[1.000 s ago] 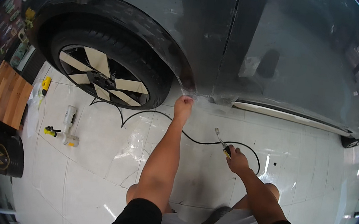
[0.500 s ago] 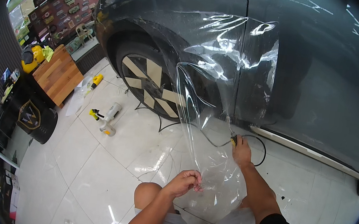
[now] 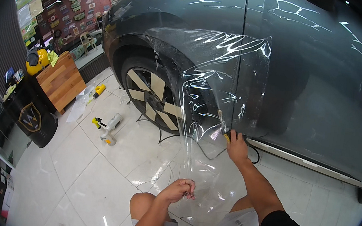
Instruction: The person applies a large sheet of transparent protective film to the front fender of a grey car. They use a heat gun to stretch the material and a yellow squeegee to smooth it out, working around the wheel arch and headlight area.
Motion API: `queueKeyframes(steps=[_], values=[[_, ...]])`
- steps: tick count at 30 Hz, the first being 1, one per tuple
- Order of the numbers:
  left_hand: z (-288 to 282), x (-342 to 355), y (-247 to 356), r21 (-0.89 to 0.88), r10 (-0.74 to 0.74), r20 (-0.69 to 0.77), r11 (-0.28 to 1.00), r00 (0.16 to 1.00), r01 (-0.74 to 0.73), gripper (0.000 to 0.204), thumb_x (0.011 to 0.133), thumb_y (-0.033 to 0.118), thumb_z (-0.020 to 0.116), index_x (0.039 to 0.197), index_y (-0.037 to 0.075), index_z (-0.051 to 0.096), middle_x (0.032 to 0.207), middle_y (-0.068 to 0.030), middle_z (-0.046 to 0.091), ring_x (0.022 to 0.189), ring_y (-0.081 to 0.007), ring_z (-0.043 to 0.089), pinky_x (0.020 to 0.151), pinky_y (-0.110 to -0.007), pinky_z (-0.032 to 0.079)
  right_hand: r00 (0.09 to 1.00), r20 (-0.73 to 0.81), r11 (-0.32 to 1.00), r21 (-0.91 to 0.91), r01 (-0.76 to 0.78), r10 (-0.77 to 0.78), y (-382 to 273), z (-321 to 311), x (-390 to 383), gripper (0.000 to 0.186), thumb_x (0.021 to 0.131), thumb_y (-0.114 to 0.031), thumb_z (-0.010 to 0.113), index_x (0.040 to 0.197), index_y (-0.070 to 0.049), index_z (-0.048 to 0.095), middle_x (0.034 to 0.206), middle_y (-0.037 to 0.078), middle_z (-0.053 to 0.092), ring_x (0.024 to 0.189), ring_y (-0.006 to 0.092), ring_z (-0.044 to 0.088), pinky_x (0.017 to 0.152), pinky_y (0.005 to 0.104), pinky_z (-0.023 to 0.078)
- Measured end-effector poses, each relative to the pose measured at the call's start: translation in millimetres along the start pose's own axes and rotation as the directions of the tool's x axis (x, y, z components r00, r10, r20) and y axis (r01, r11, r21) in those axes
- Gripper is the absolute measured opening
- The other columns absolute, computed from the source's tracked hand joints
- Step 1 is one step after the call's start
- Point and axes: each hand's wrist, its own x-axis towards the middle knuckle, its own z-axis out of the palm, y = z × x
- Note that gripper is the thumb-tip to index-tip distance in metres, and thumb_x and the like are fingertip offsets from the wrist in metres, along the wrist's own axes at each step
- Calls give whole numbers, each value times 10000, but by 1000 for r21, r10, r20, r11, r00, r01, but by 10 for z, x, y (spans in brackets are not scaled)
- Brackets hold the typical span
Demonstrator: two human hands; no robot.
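Note:
A sheet of clear film [image 3: 220, 86] lies wrinkled over the dark grey car's front fender and door edge [image 3: 258, 68], its loose lower part hanging toward my knees. My left hand [image 3: 177, 191] is closed in a pinch on the film's lower left part. In my right hand [image 3: 238, 150] is a hand tool [image 3: 222, 123] with a black and yellow grip and a slim metal nozzle. Its tip points up at the film behind the front wheel [image 3: 151, 96]. A dark hose [image 3: 209, 155] curves along the floor near it; where it joins is hidden.
Two spray bottles [image 3: 109, 127] are on the tiled floor at left, beyond them a yellow power tool [image 3: 98, 91] and a wooden box [image 3: 62, 81]. A black drum [image 3: 35, 120] stands at far left. The car's sill [image 3: 306, 163] runs low along the right.
My right hand has risen closer to the car, with the nozzle tip higher and tilted more to the left. The film's folds have shifted. My left hand keeps its pinch, and the view has moved slightly.

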Motion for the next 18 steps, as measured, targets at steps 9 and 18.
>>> queueKeyframes(steps=[9,18], values=[[-219,1,5,36,-90,-90,995,992,93,61,767,74,548,714,71,577,661,-27,515,624,-156,517,708,-343,483,997,-83,996,87,3,4,11,-78,29,481,814,-135,590,1260,-71,421,1009,200,511,872,375,599,715,443,519],[-314,-70,73,107,-111,-185,985,976,133,105,825,67,523,728,85,561,696,10,504,605,-116,490,717,-327,487,988,-121,995,-12,96,-96,159,-1,9,444,826,-124,568,1247,-73,437,1016,211,524,873,375,599,744,442,514]])
